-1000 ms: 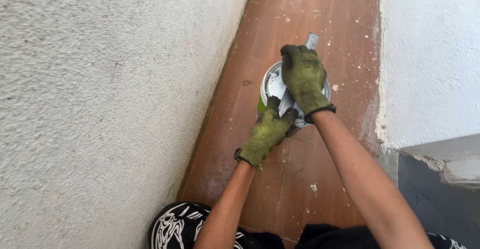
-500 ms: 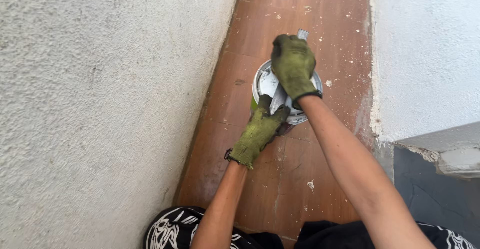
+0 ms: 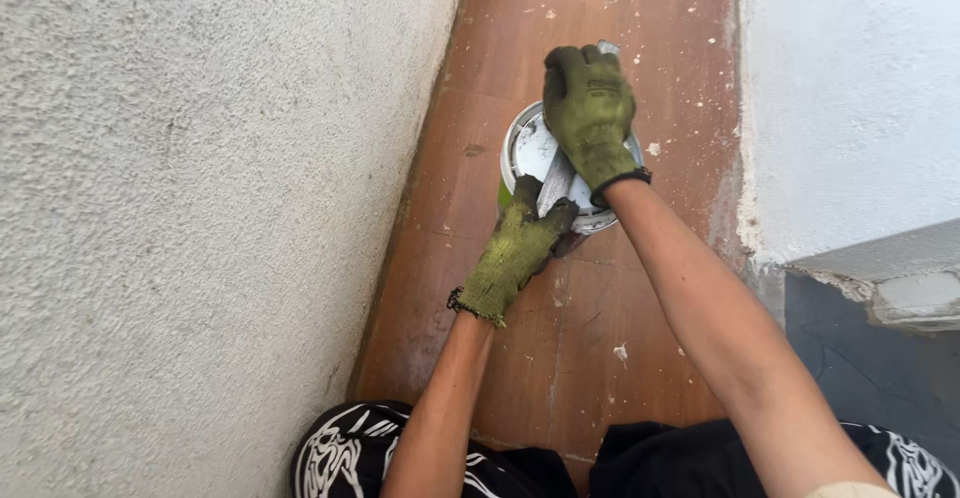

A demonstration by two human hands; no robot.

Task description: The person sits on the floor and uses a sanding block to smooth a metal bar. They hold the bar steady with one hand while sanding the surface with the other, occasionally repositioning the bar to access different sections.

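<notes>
A round metal paint can (image 3: 527,145) with a silvery lid stands on the brown wooden floor (image 3: 600,338). My left hand (image 3: 515,248), in a green work glove, grips the can's near rim and steadies it. My right hand (image 3: 590,113), gloved the same way, is closed around a flat metal scraper (image 3: 553,186) whose blade lies across the lid toward the near edge. The tool's handle end pokes out beyond my right fingers. Most of the lid's right half is hidden under my right hand.
A rough plastered white wall (image 3: 200,208) runs along the left. Another white wall (image 3: 850,88) with a chipped lower edge stands at the right, above a dark grey step (image 3: 880,368). Paint flecks dot the floor. My black patterned trousers (image 3: 340,453) show at the bottom.
The view has shifted slightly, so the can and hands sit a little more to the left in frame. Both hands keep the same grip on the can and scraper.
</notes>
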